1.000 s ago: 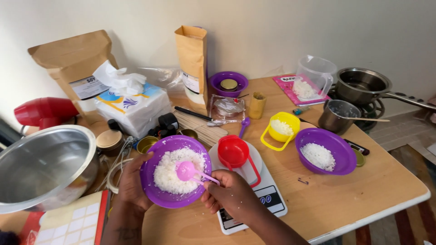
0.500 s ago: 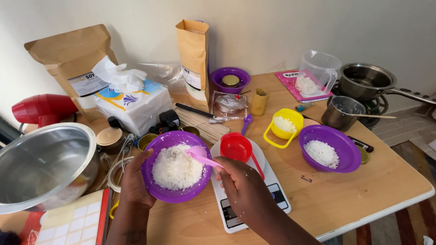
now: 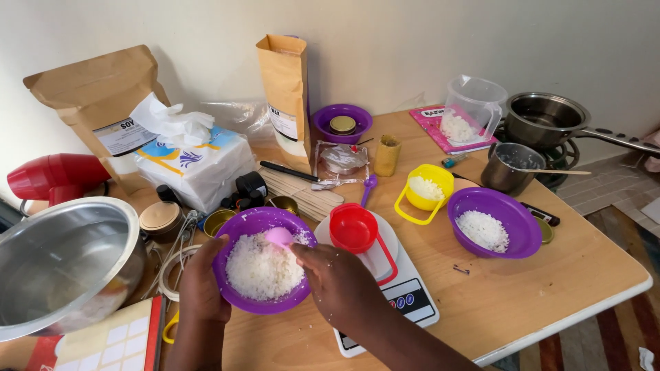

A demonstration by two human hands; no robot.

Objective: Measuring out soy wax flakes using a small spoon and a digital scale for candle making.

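Head view: left hand (image 3: 203, 285) is gripping the purple bowl (image 3: 237, 237), right hand (image 3: 337, 282) is pinching a pink spoon (image 3: 280, 238) over the flakes (image 3: 261, 268); scoops should stay level crossing to the red cup (image 3: 353, 227).

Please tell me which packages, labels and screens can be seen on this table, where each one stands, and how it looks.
Large brown paper bag: back left, leaning on the wall, white label.
Tall narrow brown paper bag: back middle, upright, open top, white label.
Tissue pack: before the large bag, white wrap with blue and orange print, tissue sticking out.
Pink booklet: back right, flat under a clear jug.
White kitchen scale: front middle, small panel with blue buttons, red cup on it.
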